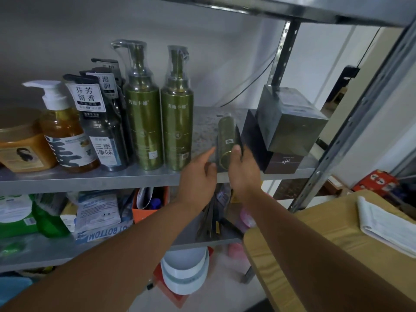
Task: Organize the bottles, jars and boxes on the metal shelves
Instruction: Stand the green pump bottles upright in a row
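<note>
one blurred bottle [226, 140] in right hand [244, 176]

I am looking into what seems a small storeroom: slotted metal shelves [135, 179] against a plain wall [67, 30] carry pump bottles [144, 122] sealed in clear wrap, boxes [290, 122] and packets [96, 210], with a cardboard carton [315, 244] and papers [387, 224] alongside.

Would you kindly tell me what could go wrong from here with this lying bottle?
The lying green bottle sits near the front edge of the shelf in the right hand; a slip could drop it. Standing it up might knock the upright green bottle alongside. The grey box rests skewed on the dark box; a nudge could topple it.
</note>
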